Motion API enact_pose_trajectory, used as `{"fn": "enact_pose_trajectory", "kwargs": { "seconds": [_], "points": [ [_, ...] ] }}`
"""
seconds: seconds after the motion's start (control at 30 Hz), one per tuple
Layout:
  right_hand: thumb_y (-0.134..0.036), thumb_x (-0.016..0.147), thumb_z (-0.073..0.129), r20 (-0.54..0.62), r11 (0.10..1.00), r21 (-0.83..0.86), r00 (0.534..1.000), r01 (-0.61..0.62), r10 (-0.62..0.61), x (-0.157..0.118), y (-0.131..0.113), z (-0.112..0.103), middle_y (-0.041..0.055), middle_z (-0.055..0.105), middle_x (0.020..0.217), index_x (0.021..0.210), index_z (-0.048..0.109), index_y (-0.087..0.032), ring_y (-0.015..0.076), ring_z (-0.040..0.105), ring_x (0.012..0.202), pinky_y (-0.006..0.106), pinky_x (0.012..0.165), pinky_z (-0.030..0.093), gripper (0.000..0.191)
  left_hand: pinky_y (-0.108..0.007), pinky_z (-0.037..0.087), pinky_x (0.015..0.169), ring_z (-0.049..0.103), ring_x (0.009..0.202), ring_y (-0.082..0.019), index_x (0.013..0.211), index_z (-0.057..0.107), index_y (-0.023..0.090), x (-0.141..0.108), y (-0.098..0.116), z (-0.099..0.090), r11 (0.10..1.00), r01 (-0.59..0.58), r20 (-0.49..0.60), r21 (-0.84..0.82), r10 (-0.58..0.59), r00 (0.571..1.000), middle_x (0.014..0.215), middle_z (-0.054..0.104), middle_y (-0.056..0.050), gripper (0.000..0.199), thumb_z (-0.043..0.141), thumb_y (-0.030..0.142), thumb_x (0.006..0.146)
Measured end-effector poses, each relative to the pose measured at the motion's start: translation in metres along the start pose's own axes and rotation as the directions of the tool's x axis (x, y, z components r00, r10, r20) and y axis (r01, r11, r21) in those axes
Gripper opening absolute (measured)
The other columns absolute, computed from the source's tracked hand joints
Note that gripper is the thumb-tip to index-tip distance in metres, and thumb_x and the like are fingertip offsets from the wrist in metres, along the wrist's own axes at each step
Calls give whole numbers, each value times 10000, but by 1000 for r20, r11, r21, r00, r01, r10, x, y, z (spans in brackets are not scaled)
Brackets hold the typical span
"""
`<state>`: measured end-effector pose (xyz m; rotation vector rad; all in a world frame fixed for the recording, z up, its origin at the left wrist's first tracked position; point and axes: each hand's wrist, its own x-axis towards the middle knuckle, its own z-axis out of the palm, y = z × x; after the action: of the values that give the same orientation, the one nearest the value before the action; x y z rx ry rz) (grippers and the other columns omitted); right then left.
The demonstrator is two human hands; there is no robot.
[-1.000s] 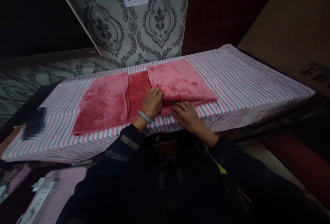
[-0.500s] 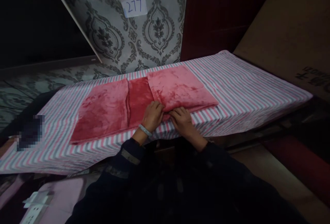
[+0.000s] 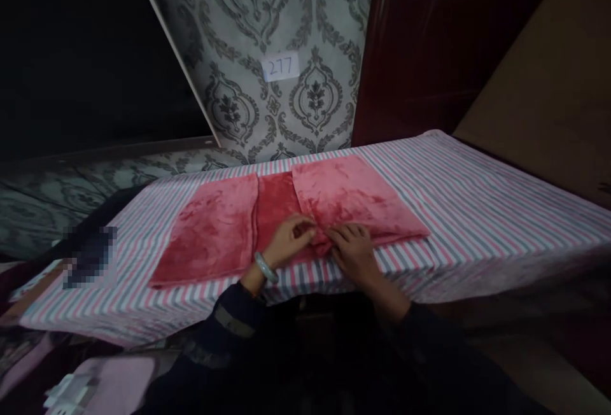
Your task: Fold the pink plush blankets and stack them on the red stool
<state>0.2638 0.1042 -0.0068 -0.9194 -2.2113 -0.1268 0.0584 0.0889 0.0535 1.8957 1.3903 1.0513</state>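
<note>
A pinkish-red plush blanket [image 3: 214, 230] lies with its left and right ends folded inward, leaving a darker red strip between the two flaps. At the near corner of the right flap, the cloth is bunched up. My left hand [image 3: 290, 238], with a pale bangle at the wrist, has curled fingers, and its fingertips meet the bunched edge. Just right of it, my right hand [image 3: 353, 248] bends its fingers over the same edge, pinching the fabric. Both thumbs are partly hidden.
A striped cloth [image 3: 477, 192] covers the table beneath the blanket. Behind stand a patterned wall with a numbered paper [image 3: 280, 66], a dark screen [image 3: 95, 52] and a dark red panel [image 3: 420, 46]. A large cardboard sheet [image 3: 548, 84] leans at the right.
The camera has tilted up, so everything sits lower in view. My left hand has turned and its fingers have curled more; the flap's near corner looks more bunched between my hands.
</note>
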Motion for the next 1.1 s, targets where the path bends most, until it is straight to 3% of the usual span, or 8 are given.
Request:
{"fn": "enact_pose_trajectory", "kwargs": {
  "seconds": [0.07, 0.13, 0.2, 0.3, 0.47, 0.63, 0.87, 1.1],
  "points": [
    [-98, 824, 596, -24, 1000, 7, 1000, -4, 5, 2, 2, 3, 103, 732, 1088, 1124, 716, -199, 283, 570, 1011, 427, 916, 379, 339, -293, 562, 779, 682, 835, -178, 1021, 676, 189, 23, -6, -19, 937, 279, -65, -210, -298, 952, 931, 702, -52, 176, 650, 302, 889],
    [-88, 805, 593, -64, 1000, 19, 998, -2, 3, 3, 2, 6, 100, 729, 1053, 1105, 712, -198, 283, 573, 984, 425, 908, 384, 341, -276, 568, 681, 672, 683, -154, 1075, 641, 185, 53, -14, -35, 787, 502, -39, -358, -550, 834, 850, 683, -39, 233, 659, 320, 887],
    [-77, 793, 580, -97, 999, 37, 995, -3, 7, 2, 3, 10, 91, 723, 1021, 1084, 707, -202, 280, 577, 963, 423, 901, 393, 341, -313, 586, 640, 666, 599, -170, 1101, 627, 168, 84, -23, -44, 680, 612, 17, -404, -663, 748, 772, 667, -43, 290, 673, 344, 875],
    [-74, 786, 566, -112, 998, 62, 994, -12, 19, 0, 3, 14, 77, 714, 1001, 1081, 701, -220, 280, 583, 955, 427, 892, 410, 356, -384, 605, 621, 677, 572, -220, 1174, 621, 128, 125, -37, -47, 640, 651, 49, -409, -696, 716, 713, 668, -72, 368, 649, 339, 874],
    [-51, 792, 539, -148, 995, 102, 989, 9, 7, 3, 3, 15, 74, 704, 1005, 1075, 678, -223, 270, 589, 940, 404, 853, 437, 359, -328, 583, 624, 664, 601, -193, 1476, 444, 166, 176, -53, -35, 696, 570, -125, -436, -674, 728, 815, 704, -55, 725, 701, 219, 800],
    [-9, 803, 506, -227, 993, 114, 974, 24, 3, 12, -3, 16, 72, 681, 1000, 1085, 661, -218, 261, 576, 939, 389, 840, 442, 384, -218, 520, 634, 613, 625, -123, 1476, 512, 195, 209, -62, -27, 798, 450, -284, -402, -575, 767, 783, 671, 0, 732, 594, 44, 764],
    [-16, 799, 602, -7, 1000, 21, 1000, -23, 23, 9, -8, 25, 65, 664, 936, 984, 671, -219, 249, 536, 843, 375, 728, 392, 283, -257, 502, 602, 589, 566, -153, 1182, 733, 118, 200, -81, -29, 819, 512, -252, -261, -569, 783, 628, 644, -8, 515, 640, 51, 679],
    [-27, 804, 604, -6, 999, 40, 1000, -29, 29, 2, -12, 22, 67, 680, 947, 988, 680, -220, 250, 557, 845, 377, 753, 429, 277, -360, 562, 816, 706, 868, -241, 1234, 675, 128, 189, -68, -30, 869, 495, -317, -15, -473, 822, 955, 731, -108, 458, 671, 125, 776]
  ]
}}
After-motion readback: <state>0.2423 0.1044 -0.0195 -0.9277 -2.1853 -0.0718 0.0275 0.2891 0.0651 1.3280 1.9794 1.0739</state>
